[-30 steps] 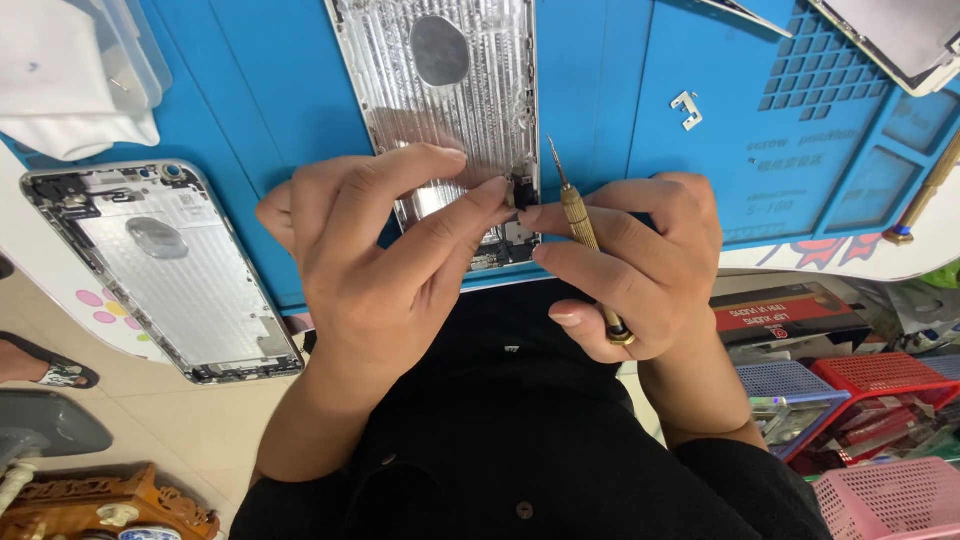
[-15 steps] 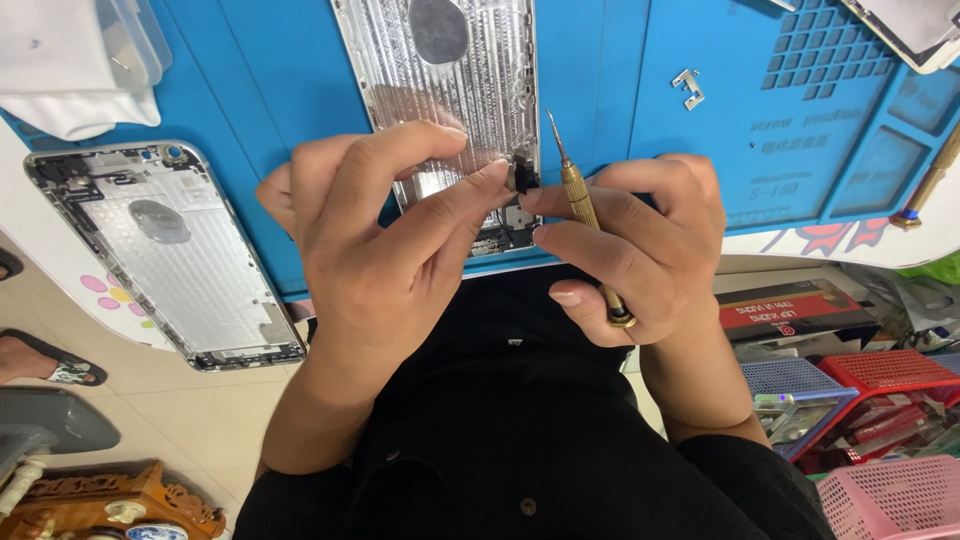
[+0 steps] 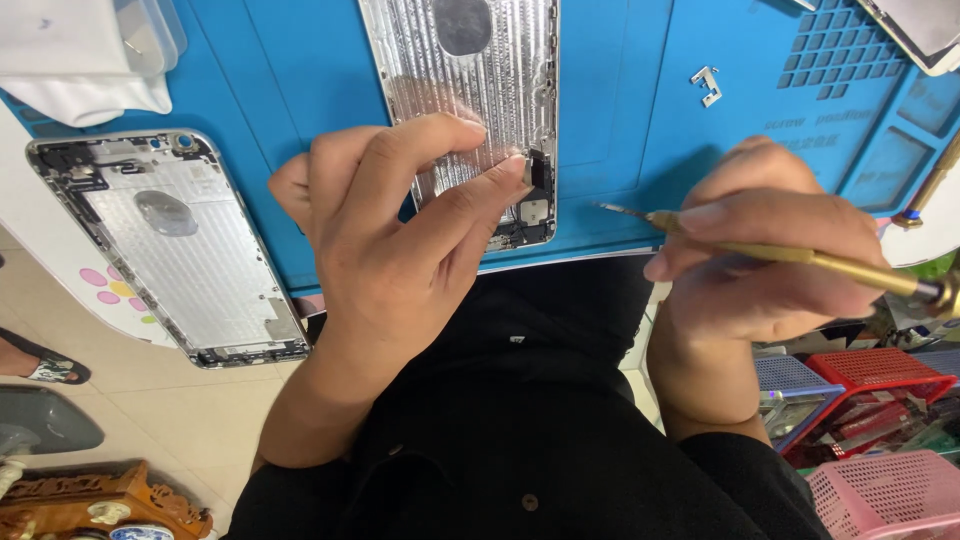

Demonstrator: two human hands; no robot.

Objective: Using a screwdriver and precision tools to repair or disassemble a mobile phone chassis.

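Bright, even light; sharp focus

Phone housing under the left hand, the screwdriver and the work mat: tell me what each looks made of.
Phone housing: looks like bare metal, silvery with a dull ribbed sheen, probably aluminium. Screwdriver in the right hand: brass-coloured metal shaft, slightly glossy, with a thin darker steel-like tip. Work mat: matte blue with moulded compartments, likely silicone or rubber.

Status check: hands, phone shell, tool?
Left hand pinching lower edge of bare silver phone housing. Right hand gripping brass-handled screwdriver, tip off housing. Nothing between.
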